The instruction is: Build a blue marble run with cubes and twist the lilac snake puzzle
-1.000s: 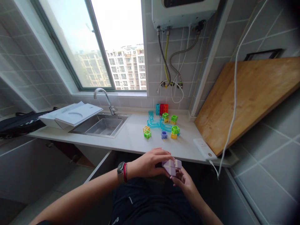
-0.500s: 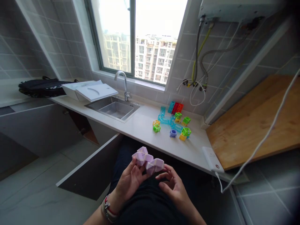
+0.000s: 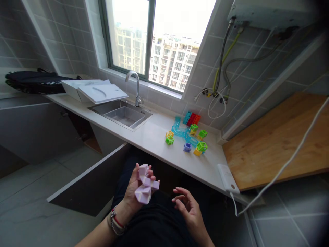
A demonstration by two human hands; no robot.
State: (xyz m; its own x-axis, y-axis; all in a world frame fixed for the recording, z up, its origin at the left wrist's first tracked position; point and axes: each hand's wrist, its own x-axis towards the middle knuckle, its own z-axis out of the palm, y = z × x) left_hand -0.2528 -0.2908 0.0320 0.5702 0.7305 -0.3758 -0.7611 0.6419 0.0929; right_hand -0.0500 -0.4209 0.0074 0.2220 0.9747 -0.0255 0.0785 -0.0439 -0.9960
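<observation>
We find the left hand (image 3: 131, 188) raised in the near centre, fingers pointing up and closed on a lilac puzzle (image 3: 144, 186). The puzzle is a chain of small cubes folded in a zigzag; it stands roughly upright against the side of the hand that faces us; its top cube shows above the fingertips, its lowest cube lies over the heel of the hand. The fingers wrap the middle cubes from behind; we cannot tell where the thumb sits. Bands (image 3: 116, 221) ring the left wrist.

The right hand (image 3: 189, 208) is just right of the puzzle and apart from it; it holds nothing; its fingers are spread and loosely curled.

Both hands lie nearer than the counter (image 3: 151, 139) and below its edge. On the counter, far from the hands: coloured blocks (image 3: 202, 146) around a blue track (image 3: 181, 131); a sink (image 3: 120, 115) to the left, with a tap (image 3: 136, 85) at its far side; a white box (image 3: 95, 91) left of the sink; a black bag (image 3: 33, 82) further left. A board (image 3: 272, 140) fills the right; a white adapter (image 3: 227, 178) rests on the near right edge; a cable (image 3: 290, 161) runs from it up to the right.
</observation>
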